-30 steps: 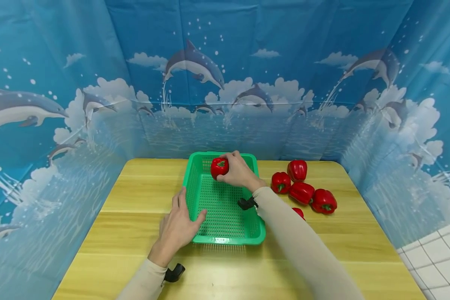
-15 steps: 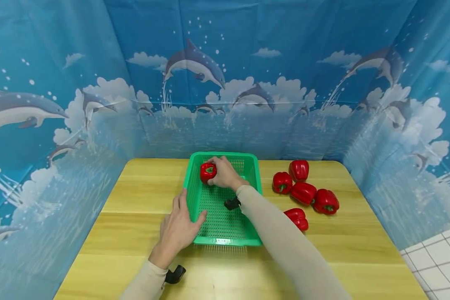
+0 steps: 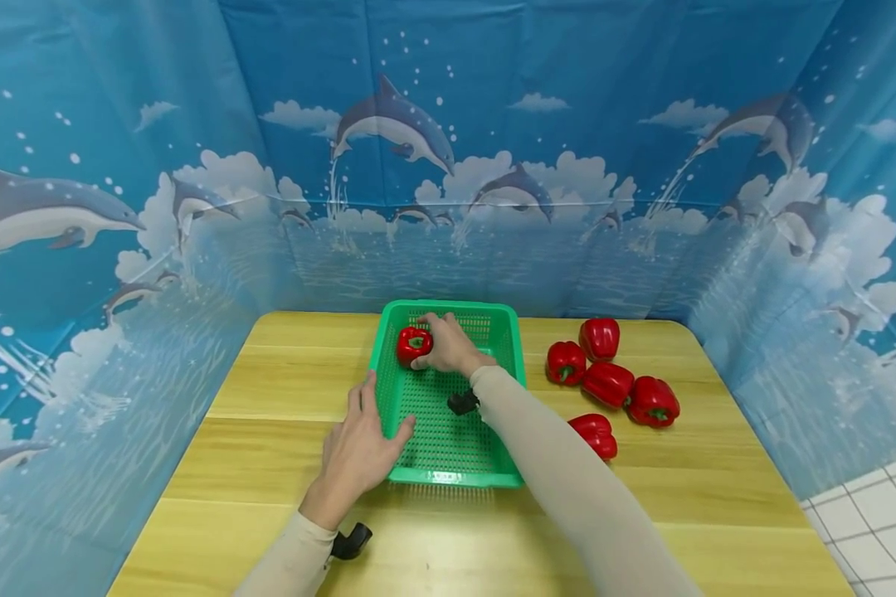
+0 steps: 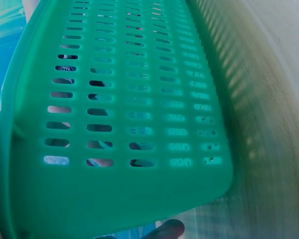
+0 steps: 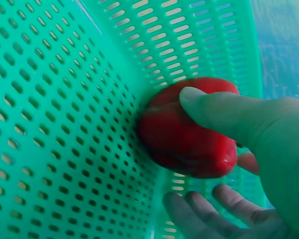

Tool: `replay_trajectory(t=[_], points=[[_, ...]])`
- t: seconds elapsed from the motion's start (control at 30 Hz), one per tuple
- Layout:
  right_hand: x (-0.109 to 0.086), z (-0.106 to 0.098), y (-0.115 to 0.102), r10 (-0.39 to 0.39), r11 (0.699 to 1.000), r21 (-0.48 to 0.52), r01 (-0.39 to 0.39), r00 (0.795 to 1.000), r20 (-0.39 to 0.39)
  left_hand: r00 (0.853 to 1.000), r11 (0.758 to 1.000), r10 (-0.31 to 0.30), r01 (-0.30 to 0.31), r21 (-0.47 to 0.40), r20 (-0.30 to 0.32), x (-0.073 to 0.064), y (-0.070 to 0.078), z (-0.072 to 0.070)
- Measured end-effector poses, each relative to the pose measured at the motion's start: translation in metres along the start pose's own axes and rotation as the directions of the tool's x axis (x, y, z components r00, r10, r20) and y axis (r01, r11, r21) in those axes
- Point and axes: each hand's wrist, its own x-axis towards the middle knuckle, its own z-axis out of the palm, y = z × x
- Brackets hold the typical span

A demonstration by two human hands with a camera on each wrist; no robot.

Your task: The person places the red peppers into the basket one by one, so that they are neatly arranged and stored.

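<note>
A red bell pepper (image 3: 414, 347) stands in the far left corner of a green plastic basket (image 3: 455, 478), its stem end facing me. My right hand (image 3: 450, 344) reaches into the basket and holds the pepper from its right side. Close up in the right wrist view, the thumb (image 5: 209, 109) lies across the pepper's skin, an index finger shows partly behind it, and the other fingers are spread below, apart from it. My left hand (image 3: 362, 444) rests at the basket's left rim with straight fingers, thumb out over the inside. The left wrist view shows mostly the slotted basket wall (image 4: 139, 184).
Several more red bell peppers (image 3: 608, 384) lie in a group on the wooden table (image 3: 687, 497) right of the basket. One pepper (image 3: 596, 436) lies nearer, partly behind my right sleeve. A blue dolphin-print curtain (image 3: 448, 249) stands behind the table and along its sides.
My right hand has carried the bell pepper left and down to the basket's far left corner, and stays there over the last half second. The left hand has kept its place.
</note>
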Motion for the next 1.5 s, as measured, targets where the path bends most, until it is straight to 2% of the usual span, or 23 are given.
replay_trajectory(t=[0.23,0.7,0.97,1.13,1.5], points=[[-0.010,-0.015,0.002,-0.038,0.999,-0.022,0.038,0.999,0.029,1.000,1.000,0.002,-0.002,0.000,0.004,0.000,0.000,-0.002],[-0.053,-0.054,0.010,-0.093,0.996,-0.013,0.094,0.994,0.051,1.000,1.000,-0.006,0.006,0.004,0.016,0.000,0.000,-0.001],[-0.091,-0.076,0.020,-0.159,0.987,-0.026,0.159,0.987,0.018,1.000,1.000,-0.006,0.007,-0.006,0.007,-0.001,0.000,0.001],[-0.113,-0.085,0.032,-0.153,0.987,-0.051,0.153,0.988,0.001,1.000,1.000,0.003,-0.003,-0.007,-0.007,-0.001,0.000,0.001],[-0.156,-0.097,0.065,-0.149,0.986,-0.096,0.139,0.984,-0.101,1.000,1.000,-0.007,0.007,-0.013,0.007,-0.001,0.002,0.000]])
